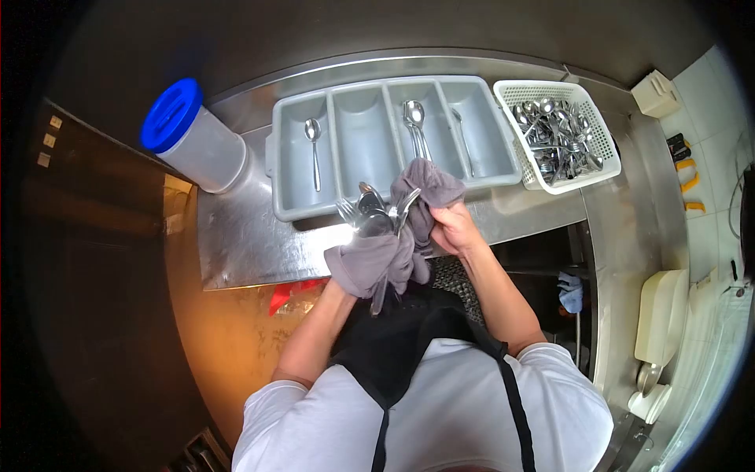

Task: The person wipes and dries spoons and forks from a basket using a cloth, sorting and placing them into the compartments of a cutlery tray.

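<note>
A bunch of forks and other cutlery (373,206) sticks up from a grey cloth (366,263). My left hand (341,293) is wrapped in that cloth and closed around the bunch; its fingers are hidden. My right hand (454,226) grips another part of the grey cloth, raised to the right of the cutlery, beside a fork's tines. Just beyond both hands stands a grey cutlery tray (358,126) with four long compartments. One spoon (313,149) lies in its leftmost compartment, several spoons (415,118) in the third, and a thin piece of cutlery (464,141) in the rightmost.
A white perforated basket (607,161) full of mixed cutlery stands right of the tray. To the left is a clear container (208,153) with a blue lid. All rest on a steel counter (236,252), whose front edge is close to my forearms. A blue cloth (570,291) hangs below.
</note>
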### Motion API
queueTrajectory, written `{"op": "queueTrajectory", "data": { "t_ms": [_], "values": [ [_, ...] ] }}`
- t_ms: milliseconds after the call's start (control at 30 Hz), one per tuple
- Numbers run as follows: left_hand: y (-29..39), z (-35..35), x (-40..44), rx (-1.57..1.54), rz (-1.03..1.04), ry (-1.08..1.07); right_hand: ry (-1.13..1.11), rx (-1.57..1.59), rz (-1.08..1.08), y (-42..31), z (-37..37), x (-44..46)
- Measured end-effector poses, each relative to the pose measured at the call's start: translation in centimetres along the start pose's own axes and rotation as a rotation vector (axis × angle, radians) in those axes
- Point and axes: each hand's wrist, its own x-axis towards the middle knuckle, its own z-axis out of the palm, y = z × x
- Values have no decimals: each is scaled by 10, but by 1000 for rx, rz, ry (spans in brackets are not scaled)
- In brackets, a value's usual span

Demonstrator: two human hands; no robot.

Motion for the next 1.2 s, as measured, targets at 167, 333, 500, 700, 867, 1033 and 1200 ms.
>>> {"op": "queueTrajectory", "data": {
  "t_ms": [167,333,500,700,867,1033,1200],
  "values": [
    [9,10,-21,520,94,115,-38,-578,-192,15,27,5],
    [9,9,-34,638,122,160,-18,-1029,-248,24,17,19],
    [15,-1,-46,639,125,178,-139,-1093,-214,-34,26,18],
    [34,-24,-54,534,103,177,-42,-635,-262,-68,-16,4],
    [37,-34,-49,487,97,172,46,-190,-18,-53,-7,3],
    [25,-20,-31,527,167,187,14,-414,114,22,32,25],
    [11,-15,-45,750,210,217,274,-714,-223,21,40,39]
  ]
}}
